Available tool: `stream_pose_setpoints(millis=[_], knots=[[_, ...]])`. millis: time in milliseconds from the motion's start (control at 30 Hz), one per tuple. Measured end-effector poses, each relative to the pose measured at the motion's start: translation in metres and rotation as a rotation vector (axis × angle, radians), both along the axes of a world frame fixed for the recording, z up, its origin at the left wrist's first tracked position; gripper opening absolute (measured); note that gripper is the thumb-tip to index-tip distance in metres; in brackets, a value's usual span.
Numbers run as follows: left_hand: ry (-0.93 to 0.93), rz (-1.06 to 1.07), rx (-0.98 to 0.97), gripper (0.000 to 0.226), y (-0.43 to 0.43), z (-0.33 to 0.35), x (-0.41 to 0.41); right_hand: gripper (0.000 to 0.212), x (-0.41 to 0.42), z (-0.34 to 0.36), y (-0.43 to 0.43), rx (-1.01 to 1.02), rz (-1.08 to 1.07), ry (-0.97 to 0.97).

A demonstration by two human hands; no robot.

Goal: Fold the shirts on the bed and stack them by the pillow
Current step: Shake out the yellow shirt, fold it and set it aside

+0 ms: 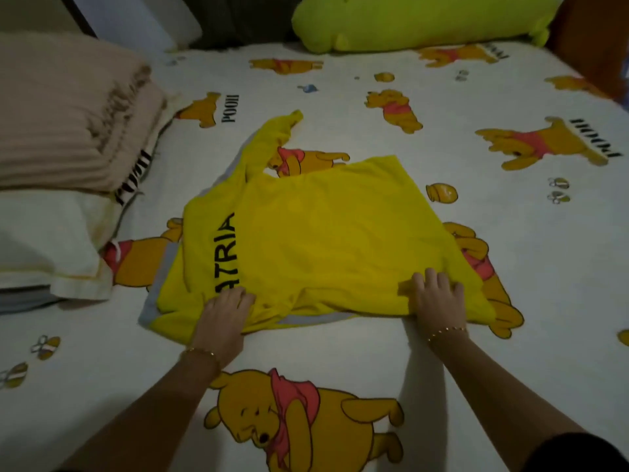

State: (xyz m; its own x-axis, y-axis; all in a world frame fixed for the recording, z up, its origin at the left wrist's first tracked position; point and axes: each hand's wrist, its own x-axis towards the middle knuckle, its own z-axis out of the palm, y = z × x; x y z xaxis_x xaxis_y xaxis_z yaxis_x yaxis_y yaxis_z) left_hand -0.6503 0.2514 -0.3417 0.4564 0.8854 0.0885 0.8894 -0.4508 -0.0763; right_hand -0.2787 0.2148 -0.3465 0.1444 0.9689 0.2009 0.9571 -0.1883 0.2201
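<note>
A yellow shirt (326, 233) with grey trim and black lettering lies spread on the bed, one sleeve stretched toward the far left. At its near edge my left hand (224, 315) rests by the lettering, fingers curled into bunched fabric. Further right along the same edge, my right hand (439, 296) lies flat on the shirt with fingers spread, pressing it down. The white pillow (44, 240) sits at the left side of the bed. No other shirts are in view.
A folded beige blanket (68, 114) lies on top of the pillow. A lime-green plush cushion (425, 18) sits at the far edge. The cartoon-bear bedsheet (510, 267) covers the mattress around the shirt.
</note>
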Motion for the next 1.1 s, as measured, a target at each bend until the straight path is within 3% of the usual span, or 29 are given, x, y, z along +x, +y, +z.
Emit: stream_pose_setpoints(millis=[200,367,600,800,967,1067,1100], knots=[[-0.061,0.063,0.031,0.068,-0.021,0.015,-0.020,0.020,0.030,0.018,-0.021,-0.201,-0.087,0.007],[0.000,0.001,0.129,0.069,-0.080,0.028,-0.046,0.037,0.045,0.031,-0.066,-0.123,0.022,0.064],[-0.020,0.047,0.188,0.070,-0.166,0.030,-0.068,0.039,0.035,0.031,-0.153,-0.228,0.121,0.008],[-0.048,0.105,0.288,0.044,-0.209,0.046,-0.071,0.028,0.029,0.043,-0.199,-0.251,0.113,-0.032],[-0.101,0.089,0.008,0.049,-0.250,0.060,-0.086,0.022,0.018,0.057,-0.239,-0.366,0.083,-0.016],[-0.215,0.336,-0.298,0.033,-0.290,0.055,-0.085,0.029,0.008,0.057,-0.268,-0.598,0.021,-0.013],[-0.175,0.410,-0.430,0.026,-0.304,0.051,-0.086,0.033,0.003,0.057,-0.277,-0.656,-0.013,-0.015]])
